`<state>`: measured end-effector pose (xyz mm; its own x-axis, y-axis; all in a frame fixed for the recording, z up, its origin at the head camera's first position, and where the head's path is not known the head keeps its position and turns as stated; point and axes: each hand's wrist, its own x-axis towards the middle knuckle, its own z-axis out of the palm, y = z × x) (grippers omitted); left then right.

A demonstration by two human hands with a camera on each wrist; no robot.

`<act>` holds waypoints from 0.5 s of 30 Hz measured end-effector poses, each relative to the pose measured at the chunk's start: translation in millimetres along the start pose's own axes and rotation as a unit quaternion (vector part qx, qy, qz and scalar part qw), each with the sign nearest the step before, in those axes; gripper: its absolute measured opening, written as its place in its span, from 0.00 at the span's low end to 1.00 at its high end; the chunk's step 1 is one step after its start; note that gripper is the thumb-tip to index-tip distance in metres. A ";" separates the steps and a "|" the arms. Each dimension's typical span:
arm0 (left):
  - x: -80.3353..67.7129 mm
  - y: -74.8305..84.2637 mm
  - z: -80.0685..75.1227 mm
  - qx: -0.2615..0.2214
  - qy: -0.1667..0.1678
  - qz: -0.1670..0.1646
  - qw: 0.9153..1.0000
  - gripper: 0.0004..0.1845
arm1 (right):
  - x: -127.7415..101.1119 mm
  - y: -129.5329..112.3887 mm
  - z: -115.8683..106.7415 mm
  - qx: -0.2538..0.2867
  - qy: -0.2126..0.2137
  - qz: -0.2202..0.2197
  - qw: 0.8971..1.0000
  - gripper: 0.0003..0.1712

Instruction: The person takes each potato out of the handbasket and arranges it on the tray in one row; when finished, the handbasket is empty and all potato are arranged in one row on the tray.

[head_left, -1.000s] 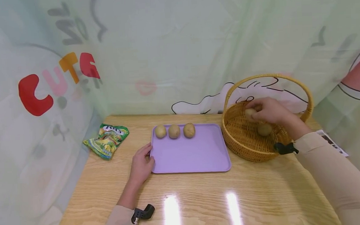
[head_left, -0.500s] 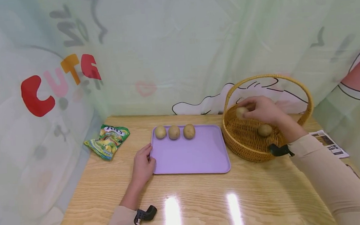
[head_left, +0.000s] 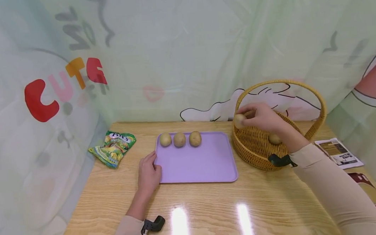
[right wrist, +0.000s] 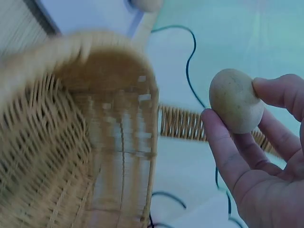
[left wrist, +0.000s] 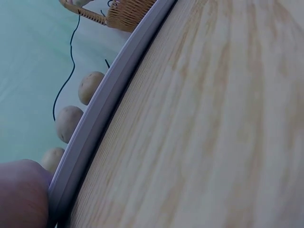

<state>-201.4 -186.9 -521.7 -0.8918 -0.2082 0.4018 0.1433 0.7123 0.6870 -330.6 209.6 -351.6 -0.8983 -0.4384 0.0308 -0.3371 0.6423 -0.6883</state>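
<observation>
My right hand pinches a potato between thumb and fingers, above the left rim of the wicker basket. In the right wrist view, that potato sits at the fingertips, apart from the basket wall. Another potato lies inside the basket, partly covered by the right arm. My left hand rests against the left edge of the purple tray, its thumb and fingers touching the rim. Along the tray's far edge stand three potatoes in a row: left, middle and right.
A green candy bag lies left of the tray. The basket's tall arched handle rises over its opening. Right of the basket lie a printed packet and a dark red package, partly behind the right sleeve. A printed curtain hangs behind the table.
My right hand has carried the potato leftward, from inside the basket to above its left rim. The left hand stays at the tray's edge. More of the packages at right shows.
</observation>
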 end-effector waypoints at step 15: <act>0.7 -2.3 -1.7 0.023 0.014 -0.009 1.000 0.21 | 24.5 -28.5 59.1 0.052 -0.006 0.015 0.998 0.24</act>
<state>-201.6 -189.8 -522.0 -0.8819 -0.2397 0.4059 0.1058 0.7385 0.6659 -326.3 143.5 -374.0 -0.9043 -0.4268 0.0010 -0.2777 0.5866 -0.7608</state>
